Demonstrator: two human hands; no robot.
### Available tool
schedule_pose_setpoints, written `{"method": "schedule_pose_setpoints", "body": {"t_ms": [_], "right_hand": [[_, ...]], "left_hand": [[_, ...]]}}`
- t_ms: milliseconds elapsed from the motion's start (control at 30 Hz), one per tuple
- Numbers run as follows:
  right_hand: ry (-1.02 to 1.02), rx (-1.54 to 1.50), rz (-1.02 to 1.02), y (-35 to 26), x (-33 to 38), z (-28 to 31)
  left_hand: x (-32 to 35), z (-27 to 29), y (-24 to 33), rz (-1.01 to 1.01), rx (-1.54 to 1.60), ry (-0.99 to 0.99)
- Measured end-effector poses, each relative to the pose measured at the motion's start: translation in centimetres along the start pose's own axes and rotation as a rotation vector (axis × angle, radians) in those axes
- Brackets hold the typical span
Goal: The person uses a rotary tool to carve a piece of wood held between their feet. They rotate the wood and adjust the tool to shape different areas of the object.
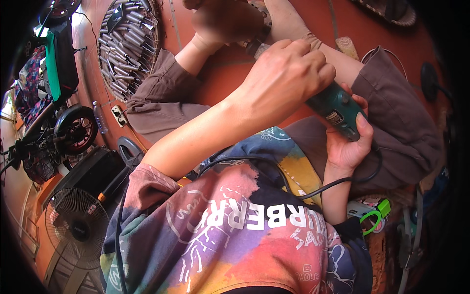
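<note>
A dark green corded power tool (335, 110) is held slantwise above my crossed legs. Around its rear body, near the cord, my right hand (350, 132) is closed, with the thumb along the side. My left hand (289, 68) is closed over its front part, fingers curled, and covers the working end. Just past the left knuckles, a short grey and dark piece (255, 48) shows near my feet; I cannot tell whether it belongs to the tool. A blurred patch hides much of that spot.
A round woven basket (157, 34) full of grey metal cylindrical pieces stands far left on the red tiles. A black cable (323, 190) loops across my lap. Nearer on the left are a power strip (118, 115), a plastic bottle (100, 117), and a fan (78, 228).
</note>
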State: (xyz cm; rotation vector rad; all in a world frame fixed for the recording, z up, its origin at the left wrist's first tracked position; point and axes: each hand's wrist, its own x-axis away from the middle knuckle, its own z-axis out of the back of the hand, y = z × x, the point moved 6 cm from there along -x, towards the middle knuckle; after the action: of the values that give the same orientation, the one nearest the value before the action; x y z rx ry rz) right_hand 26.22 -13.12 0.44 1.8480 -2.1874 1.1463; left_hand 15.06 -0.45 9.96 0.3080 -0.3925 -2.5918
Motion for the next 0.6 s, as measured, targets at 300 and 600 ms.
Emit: {"method": "schedule_pose_setpoints", "body": {"t_ms": [300, 600], "right_hand": [[0.018, 0.022, 0.02, -0.8, -0.5, -1.1], [-0.02, 0.044, 0.017, -1.0, -0.7, -0.6]], "left_hand": [[-0.3, 0.3, -0.2, 0.006, -0.006, 0.024], [-0.3, 0.3, -0.1, 0.025, -0.007, 0.042]]}}
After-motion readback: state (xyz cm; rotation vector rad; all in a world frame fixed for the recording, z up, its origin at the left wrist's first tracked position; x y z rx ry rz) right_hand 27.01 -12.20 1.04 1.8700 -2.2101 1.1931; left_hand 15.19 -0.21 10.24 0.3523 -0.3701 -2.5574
